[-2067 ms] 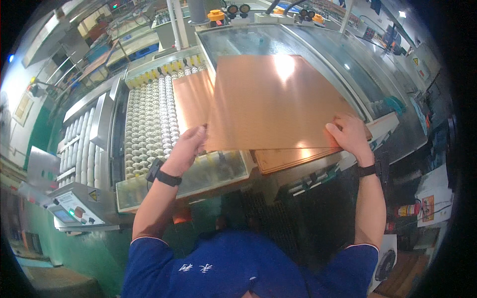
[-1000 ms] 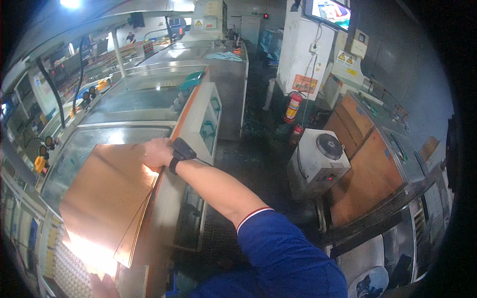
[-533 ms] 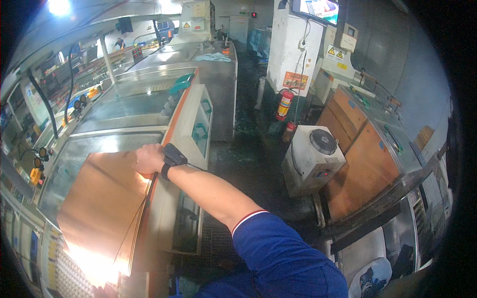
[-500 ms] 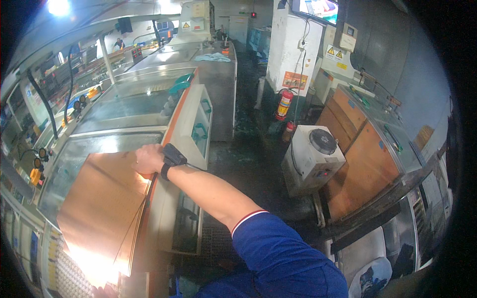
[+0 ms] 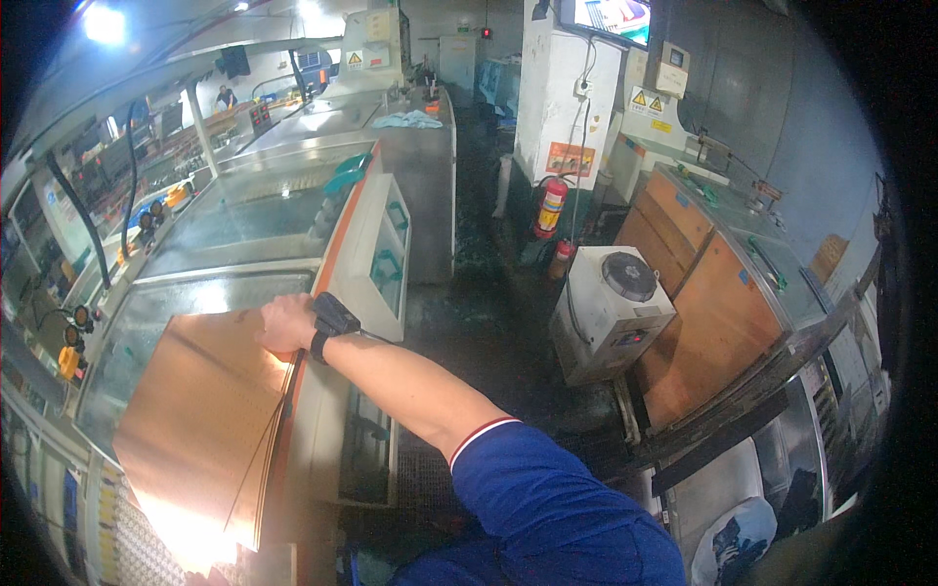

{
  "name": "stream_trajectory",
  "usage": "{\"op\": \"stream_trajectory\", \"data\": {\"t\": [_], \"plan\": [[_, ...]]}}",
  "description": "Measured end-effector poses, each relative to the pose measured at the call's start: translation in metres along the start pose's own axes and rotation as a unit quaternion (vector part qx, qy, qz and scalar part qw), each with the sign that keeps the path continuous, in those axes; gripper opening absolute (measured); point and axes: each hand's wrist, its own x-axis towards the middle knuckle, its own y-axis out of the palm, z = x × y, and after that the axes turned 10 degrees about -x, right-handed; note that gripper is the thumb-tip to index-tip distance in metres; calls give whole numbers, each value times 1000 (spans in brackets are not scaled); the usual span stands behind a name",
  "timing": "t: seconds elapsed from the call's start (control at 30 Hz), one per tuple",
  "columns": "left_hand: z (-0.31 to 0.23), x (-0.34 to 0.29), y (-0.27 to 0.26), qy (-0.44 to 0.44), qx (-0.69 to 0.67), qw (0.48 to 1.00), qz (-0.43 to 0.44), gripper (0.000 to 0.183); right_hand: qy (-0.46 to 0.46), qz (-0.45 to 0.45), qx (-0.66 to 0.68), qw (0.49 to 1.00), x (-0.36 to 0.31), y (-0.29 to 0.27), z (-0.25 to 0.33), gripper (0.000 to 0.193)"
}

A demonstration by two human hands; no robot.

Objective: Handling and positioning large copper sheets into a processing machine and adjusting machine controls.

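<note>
A stack of thin copper-coloured sheets (image 5: 200, 391) lies on the glass-topped machine (image 5: 239, 290) at my left, its near end lit by a strong glare. My right hand (image 5: 287, 324) grips the stack's far right corner, fingers curled over the edge. A black device is strapped at that wrist. A dark line, a cord or a gap between sheets, runs along the stack's right side. At the bottom edge, by the near end of the stack, a dim patch may be part of my left hand; its fingers cannot be made out.
White rollers (image 5: 137, 527) show under the stack's near end. On the right stand a white box-shaped unit with a round black top (image 5: 628, 276), a copper-coloured cabinet (image 5: 728, 283) and a red fire extinguisher (image 5: 551, 207). A blue cloth (image 5: 407, 119) lies on the farther machine.
The view has shifted slightly. My right hand stays on the sheets' corner, and the stack looks about the same. The dark fingertips at the bottom edge have become harder to see.
</note>
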Motion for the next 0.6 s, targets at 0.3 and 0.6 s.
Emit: {"op": "stream_trajectory", "data": {"t": [0.3, 0.6], "plan": [[-47, 51, -115, 228, 485, 842, -60, 12, -40, 11, -15, 999, 7, 10, 12, 33], [-162, 31, -170, 205, 214, 953, -55, 18, -60, 51, 6, 997, 9, -11, -30, 55]]}}
